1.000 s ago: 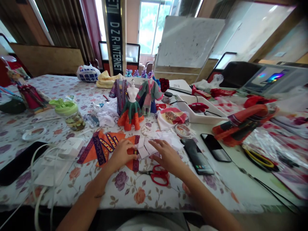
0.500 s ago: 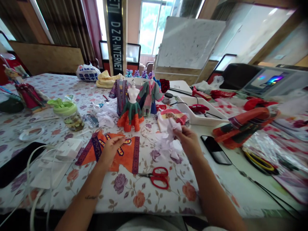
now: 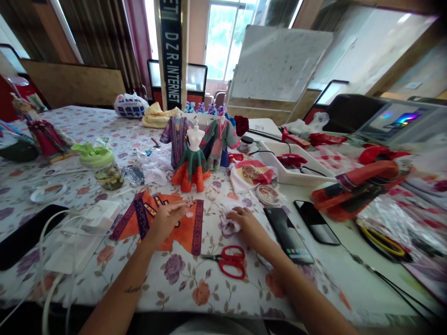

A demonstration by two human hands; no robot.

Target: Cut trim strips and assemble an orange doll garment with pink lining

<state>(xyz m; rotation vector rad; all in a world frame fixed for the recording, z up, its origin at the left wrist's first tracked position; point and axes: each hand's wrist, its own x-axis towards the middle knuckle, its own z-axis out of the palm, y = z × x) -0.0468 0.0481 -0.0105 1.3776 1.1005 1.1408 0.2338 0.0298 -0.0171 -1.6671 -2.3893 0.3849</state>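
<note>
Our left hand [image 3: 168, 220] lies over the orange cloth [image 3: 193, 232], fingers and thumb drawn close; we cannot tell whether they pinch anything. With our right hand [image 3: 247, 225] we hold a crumpled white scrap [image 3: 227, 228] under curled fingers, low over the tablecloth [image 3: 195, 272], just above the red-handled scissors [image 3: 221, 257]. Beyond it, we see a white tray [image 3: 303, 178] holding a red object [image 3: 292, 160] and a black cord [image 3: 312, 171]. Near the tray stands a small dark-lidded jar [image 3: 246, 145], its contents too small to make out. On our left, a clear green-lidded jar [image 3: 109, 177] has something brownish low inside.
</note>
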